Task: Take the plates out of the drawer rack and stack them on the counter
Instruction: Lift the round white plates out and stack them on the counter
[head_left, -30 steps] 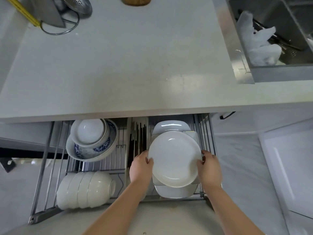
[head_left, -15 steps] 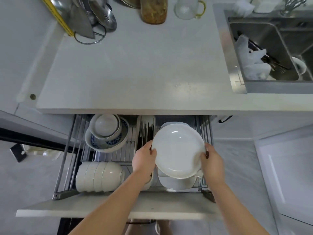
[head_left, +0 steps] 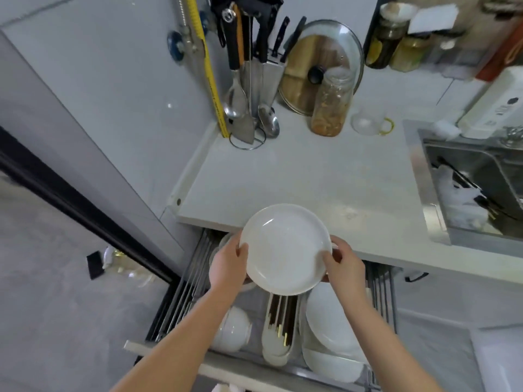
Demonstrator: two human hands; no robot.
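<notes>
A round white plate is held level over the front edge of the grey counter, above the open drawer rack. My left hand grips its left rim and my right hand grips its right rim. Below, more white plates stand in the right part of the rack. A white holder with chopsticks sits in the middle and white bowls lie on the left.
At the back of the counter stand a utensil rack with knives and ladles, a glass lid, a jar and a clear cup. A steel sink is to the right. A wall panel rises on the left.
Both hands have lifted the plate out of the rack and carried it up to the counter's front edge. The camera view has tilted up, showing the back of the counter.
</notes>
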